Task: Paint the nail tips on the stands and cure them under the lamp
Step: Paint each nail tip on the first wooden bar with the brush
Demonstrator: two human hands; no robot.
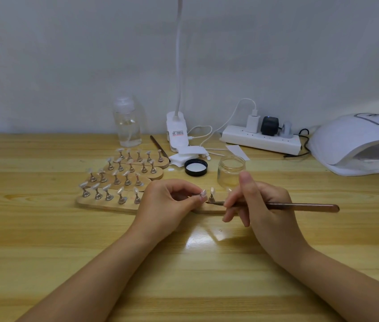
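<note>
Now left hand [170, 201] pinching nail tip [202, 193], right hand [262, 205] gripping brush [299, 207], bristles possibly touching

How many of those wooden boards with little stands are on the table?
5. Four wooden boards overlap in a stack left of the hands: front, second, third, rear. A fifth lies partly hidden under both hands.

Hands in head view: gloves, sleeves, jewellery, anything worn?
Nothing worn that shows. Left hand and right hand are bare, no gloves, and no rings, watch or bands visible. Both forearms are bare all the way to the frame's bottom edge, no sleeve in view. Fingernails look short and unpainted. No marks or tattoos visible.
</note>
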